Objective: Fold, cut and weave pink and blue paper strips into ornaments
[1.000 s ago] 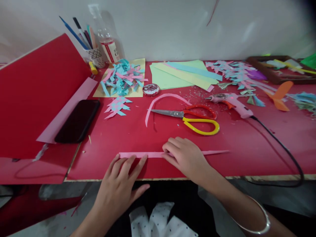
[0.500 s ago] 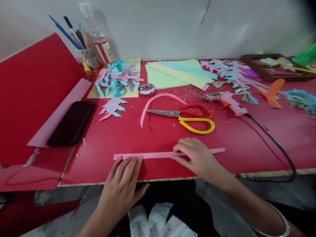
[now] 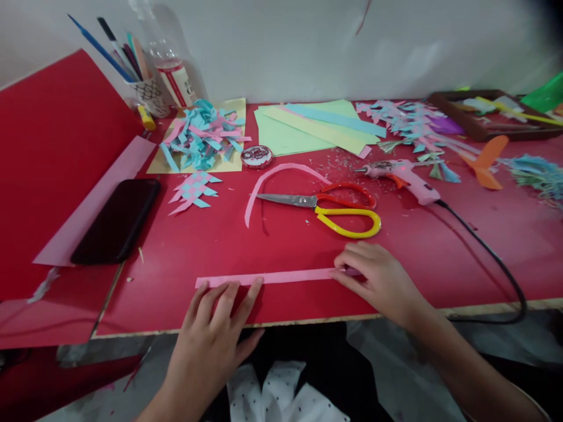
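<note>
A long pink paper strip [image 3: 290, 275] lies flat along the front of the red tabletop. My left hand [image 3: 215, 322] rests with spread fingertips on the strip's left part, thumb held away near the table edge. At the strip's right part, thumb and fingers of my right hand [image 3: 373, 278] are closed on the paper, and its far right end is hidden behind the hand. Beyond the strip lie scissors [image 3: 308, 201] with one red and one yellow handle, blades pointing left. Their blades overlap a curved pink strip [image 3: 281, 169].
A pink glue gun [image 3: 404, 176] with a black cord lies at right. To the left are a phone [image 3: 118, 220] and a woven paper piece [image 3: 196, 190]. Behind sit curled paper pieces [image 3: 206, 135], green sheets [image 3: 272, 138], a pen cup [image 3: 152, 97] and a brown tray [image 3: 479, 132].
My right hand has slid rightward along the pink strip and now covers its right end. The left fingers have spread a little while staying on the paper. The view has shifted slightly.
</note>
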Action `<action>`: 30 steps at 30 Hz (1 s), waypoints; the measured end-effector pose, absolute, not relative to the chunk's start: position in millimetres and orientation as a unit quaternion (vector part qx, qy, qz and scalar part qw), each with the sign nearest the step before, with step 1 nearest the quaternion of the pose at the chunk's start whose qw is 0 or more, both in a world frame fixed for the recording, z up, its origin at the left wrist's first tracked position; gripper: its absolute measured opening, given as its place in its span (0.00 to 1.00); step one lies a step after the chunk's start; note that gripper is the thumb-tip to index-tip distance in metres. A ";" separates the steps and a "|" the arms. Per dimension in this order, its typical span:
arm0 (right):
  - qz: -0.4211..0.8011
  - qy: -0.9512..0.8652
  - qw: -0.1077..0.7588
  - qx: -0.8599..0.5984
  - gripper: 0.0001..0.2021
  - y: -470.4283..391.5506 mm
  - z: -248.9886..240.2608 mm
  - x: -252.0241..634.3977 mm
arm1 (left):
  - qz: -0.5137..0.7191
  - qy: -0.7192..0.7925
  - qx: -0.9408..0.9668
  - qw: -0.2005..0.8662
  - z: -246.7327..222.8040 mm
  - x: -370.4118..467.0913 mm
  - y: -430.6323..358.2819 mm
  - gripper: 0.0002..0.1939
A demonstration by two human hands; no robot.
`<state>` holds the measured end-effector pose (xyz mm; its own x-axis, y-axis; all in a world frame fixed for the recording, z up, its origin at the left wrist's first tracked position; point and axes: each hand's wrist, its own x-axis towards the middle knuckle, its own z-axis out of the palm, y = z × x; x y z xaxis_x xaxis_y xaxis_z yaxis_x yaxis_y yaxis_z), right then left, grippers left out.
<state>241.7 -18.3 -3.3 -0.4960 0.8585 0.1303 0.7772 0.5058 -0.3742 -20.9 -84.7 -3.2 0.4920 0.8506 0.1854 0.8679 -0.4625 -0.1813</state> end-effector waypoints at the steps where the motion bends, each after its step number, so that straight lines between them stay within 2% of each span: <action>1: 0.130 -0.853 0.153 -0.481 0.10 -17.8 -3.2 244.8 | -0.030 -0.504 -0.854 0.126 -2.8 -20.6 -84.7 0.30; 10: 0.160 -0.849 0.177 -0.471 0.10 -18.1 -3.6 267.2 | -0.009 -0.527 -0.840 0.126 -0.3 -16.4 -85.5 0.30; 30: 0.145 -0.819 0.182 -0.524 0.10 -23.1 -6.5 284.0 | 0.004 -0.515 -0.848 0.125 1.4 -25.0 -84.9 0.32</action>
<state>284.0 -23.1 -6.5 -0.3850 0.9111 0.1471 0.8052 0.4095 -0.4289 -25.0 -84.9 1.4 0.4696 0.8743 0.1224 0.8723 -0.4382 -0.2168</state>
